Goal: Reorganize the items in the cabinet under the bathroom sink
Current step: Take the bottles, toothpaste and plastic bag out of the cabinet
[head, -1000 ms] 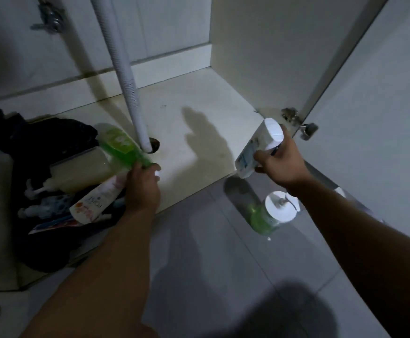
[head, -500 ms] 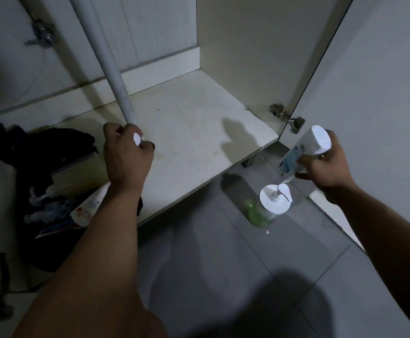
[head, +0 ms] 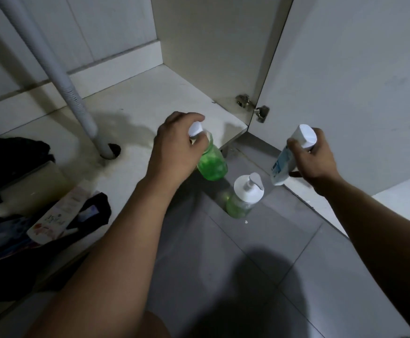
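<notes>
Emptying step: left hand grips green bottle by its neck, right hand grips white tube. Next, judged: set both on floor beside pump bottle.

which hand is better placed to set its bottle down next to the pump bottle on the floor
Left, probably. The left hand holds the green bottle upright by its cap, just behind the pump bottle. The right hand holds its white tube tilted.

**Count by the open cabinet**

Two clear bottles of green liquid were out: one white-capped, one with a white pump. Two white printed tubes showed: one blue-lettered, one red-marked. One ribbed white drainpipe stood inside.
</notes>
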